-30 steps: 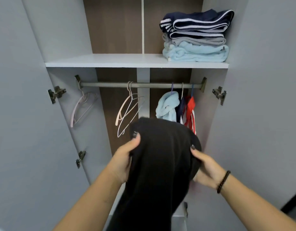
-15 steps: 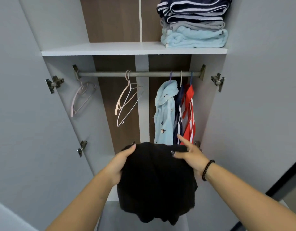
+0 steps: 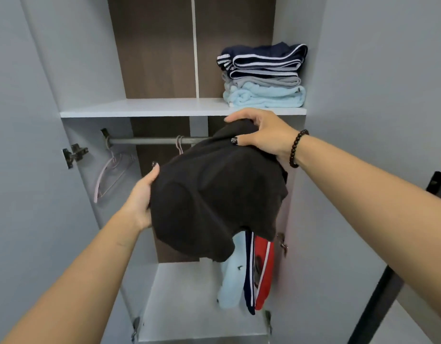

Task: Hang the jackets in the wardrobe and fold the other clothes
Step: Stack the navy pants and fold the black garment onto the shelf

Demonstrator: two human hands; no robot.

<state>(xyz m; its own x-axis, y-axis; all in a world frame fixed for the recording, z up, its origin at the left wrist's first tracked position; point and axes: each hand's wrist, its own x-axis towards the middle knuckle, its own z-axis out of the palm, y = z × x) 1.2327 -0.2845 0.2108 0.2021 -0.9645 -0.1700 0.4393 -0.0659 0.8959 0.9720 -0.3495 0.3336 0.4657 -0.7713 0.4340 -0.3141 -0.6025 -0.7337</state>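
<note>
We are holding a folded black garment (image 3: 214, 202) up in front of the rail (image 3: 149, 140), just below the shelf (image 3: 145, 108); our left hand (image 3: 140, 194) is gripping its left edge, arm reaching forward, while our right hand (image 3: 261, 135) is clutching its top, wrist raised

A folded black garment (image 3: 214, 199) is hanging in mid-air just below the wardrobe's white shelf (image 3: 145, 108), its far edge tilting upward.

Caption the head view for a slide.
Both hands, left and right, lift a folded black garment toward the wardrobe shelf beside stacked clothes.
</note>
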